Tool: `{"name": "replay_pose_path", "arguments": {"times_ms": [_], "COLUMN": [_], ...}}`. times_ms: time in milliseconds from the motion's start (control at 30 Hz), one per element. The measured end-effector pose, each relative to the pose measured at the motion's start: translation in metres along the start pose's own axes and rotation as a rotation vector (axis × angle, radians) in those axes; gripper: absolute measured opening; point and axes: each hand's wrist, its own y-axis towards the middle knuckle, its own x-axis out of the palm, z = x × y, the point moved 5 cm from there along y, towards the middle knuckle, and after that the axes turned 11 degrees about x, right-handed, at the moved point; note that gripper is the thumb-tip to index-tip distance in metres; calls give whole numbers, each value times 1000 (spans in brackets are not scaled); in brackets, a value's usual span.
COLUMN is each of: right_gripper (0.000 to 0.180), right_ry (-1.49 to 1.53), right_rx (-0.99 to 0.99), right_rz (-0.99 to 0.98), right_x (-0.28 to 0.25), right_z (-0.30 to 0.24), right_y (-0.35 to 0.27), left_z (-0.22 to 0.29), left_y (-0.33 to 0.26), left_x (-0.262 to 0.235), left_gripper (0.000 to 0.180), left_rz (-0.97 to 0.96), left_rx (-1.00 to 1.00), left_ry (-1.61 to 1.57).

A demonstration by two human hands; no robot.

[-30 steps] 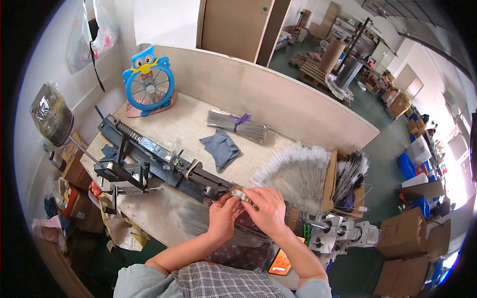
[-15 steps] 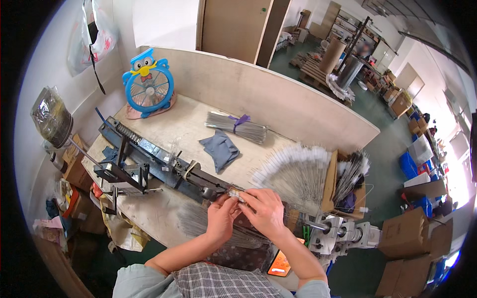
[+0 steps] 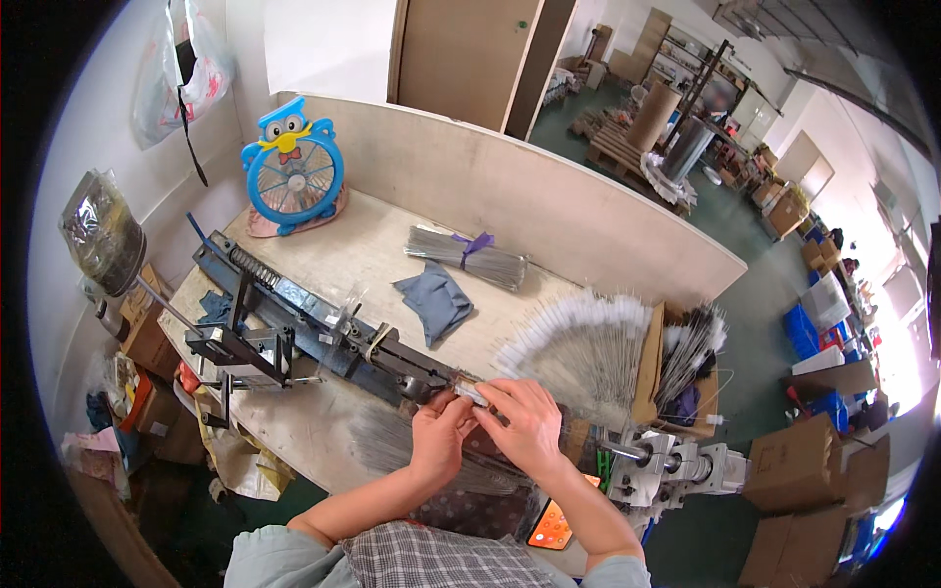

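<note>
Left hand (image 3: 438, 431) and right hand (image 3: 526, 423) both pinching 1 small pale piece (image 3: 469, 392) at machine's (image 3: 323, 323) end (risky spot); slipping grip could drop it into loose wires (image 3: 392, 446).

Bright, even daylight-like illumination across the pale wooden surface (image 3: 323, 245); no hard glare there. Strongest light at far right, near the stacked cardboard boxes (image 3: 814, 470), washed out toward white at the rim. Soft, short shadows under the bundle of grey rods (image 3: 466, 257) and the folded grey cloth (image 3: 436, 299). Darker under the surface edge at lower left, detail lost. Heavy fisheye distortion: the back board (image 3: 549, 206) bowed, black circular vignette in all corners. Centre sharp, both hands crisp: left hand (image 3: 439, 436), right hand (image 3: 524, 421). Background hall soft and small. Plastic bag (image 3: 186, 83) showing faint sheen.
</note>
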Motion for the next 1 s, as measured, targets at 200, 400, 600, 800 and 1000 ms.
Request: {"name": "replay_pose_path", "arguments": {"times_ms": [200,400,600,800,1000], "right_gripper": [29,32,19,17,17], "right_ry": [-24,-60,-220,-195,-74], "right_rx": [-30,-3,13,11,75], "right_rz": [-3,-28,-136,-128,-73], "right_x": [0,-12,-17,-18,-38], "right_z": [6,-3,8,9,6], "right_y": [-2,3,-5,-17,-16], "left_z": [0,4,6,10,9], "left_y": [-2,-1,-3,-10,-15], "left_x": [3,8,2,4,3], "left_gripper": [3,13,47,58,55], "left_rz": [-21,-10,-55,-88,-188], "left_rx": [6,16,-27,-72,-138], "left_ry": [18,32,-35,57,249]}}
